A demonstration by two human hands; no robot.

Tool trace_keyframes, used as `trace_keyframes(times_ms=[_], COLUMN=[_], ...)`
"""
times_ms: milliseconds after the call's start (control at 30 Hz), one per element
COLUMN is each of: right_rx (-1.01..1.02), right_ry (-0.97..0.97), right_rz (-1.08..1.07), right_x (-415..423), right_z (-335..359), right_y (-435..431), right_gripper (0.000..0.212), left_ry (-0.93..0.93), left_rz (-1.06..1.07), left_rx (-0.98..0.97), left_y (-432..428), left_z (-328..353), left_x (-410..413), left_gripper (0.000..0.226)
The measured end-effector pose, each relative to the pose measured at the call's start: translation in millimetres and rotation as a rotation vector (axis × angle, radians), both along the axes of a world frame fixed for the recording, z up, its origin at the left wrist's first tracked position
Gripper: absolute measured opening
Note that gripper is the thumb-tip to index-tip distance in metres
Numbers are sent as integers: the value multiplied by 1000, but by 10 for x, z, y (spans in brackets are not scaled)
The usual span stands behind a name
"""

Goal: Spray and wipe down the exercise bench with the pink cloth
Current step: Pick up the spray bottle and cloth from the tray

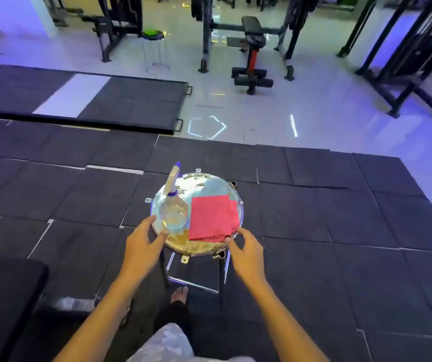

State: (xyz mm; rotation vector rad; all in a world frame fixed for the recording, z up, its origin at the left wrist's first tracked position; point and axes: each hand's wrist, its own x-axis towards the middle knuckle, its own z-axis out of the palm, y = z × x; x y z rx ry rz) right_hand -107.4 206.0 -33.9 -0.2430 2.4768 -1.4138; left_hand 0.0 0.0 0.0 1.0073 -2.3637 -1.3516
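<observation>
1. Landmark: a round stool with a mirror-bright metal seat and chrome legs (204,253) stands on dark rubber floor mats (340,218).
2. The flat, folded pink cloth with a scalloped near edge (213,218) lies on the right half of the stool seat, and its near edge reaches the rim.
3. A clear plastic spray bottle with a white and blue trigger head (173,210) stands upright on the left half of the seat, just beside the cloth.
4. The left hand (141,246) is at the near-left rim of the stool. Its fingers are spread and relaxed and hold nothing, and the thumb is close to the bottle's base.
5. The right hand (247,253) is at the near-right rim with its fingers extended and empty. The fingertips are at the cloth's near corner; I cannot confirm contact.
6. A black padded surface (6,296) sits to the near left of the stool. It is probably the bench to be cleaned, but only a corner shows.
7. Step in hand, in my judgement: picking up the supplies. Nothing has been sprayed or wiped yet.
8. Next move: the left hand should wrap around the bottle's body below the trigger and keep it upright. The right hand should pinch the cloth's corner and lift it clear without dragging it against the bottle. Both then go to the near-left pad.
</observation>
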Motion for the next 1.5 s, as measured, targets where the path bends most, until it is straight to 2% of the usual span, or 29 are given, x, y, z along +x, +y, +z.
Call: trace_keyframes(times_ms=[100,233,400,500,567,667,867,933,1000,1067,1233,1400,1500], right_rx=[28,154,328,484,487,405,495,417,250,82,-80,-97,-27], right_ry=[-81,-107,-155,-178,-239,-341,-398,-358,-343,-344,-333,-389,-393], right_rz=[-71,-123,-172,-241,-311,-320,-222,-216,-149,-50,195,431,582], right_x=[-200,-521,-764,-838,-914,-1012,-1016,-990,-926,-830,-442,185,672], right_z=[-82,-141,-416,-547,-561,-535,-419,-354,-259,-158,28,-18,-65], right_y=[-237,-640,-926,-1003,-1015,-1005,-1081,-1098,-1115,-1138,-1230,-1419,-1588], right_gripper=[35,52,65,81,87,76,37,26,16,13,16,15,39], left_ry=[-28,-28,-27,-24,-24,7,53,71,96,122,150,124,101], left_rz=[-27,-214,-365,-424,-427,-347,-153,-95,-17,63,271,523,674], left_rx=[13,41,86,103,102,102,113,105,112,107,93,83,54], left_y=[-270,-537,-811,-939,-985,-983,-917,-861,-778,-676,-347,-5,145], left_z=[-101,-120,-235,-307,-320,-317,-223,-170,-103,-51,-41,-25,-8], left_x=[-245,-635,-932,-986,-993,-960,-699,-537,-341,-117,576,1419,1983], left_gripper=[53,58,28,25,22,19,22,19,14,18,19,20,24])
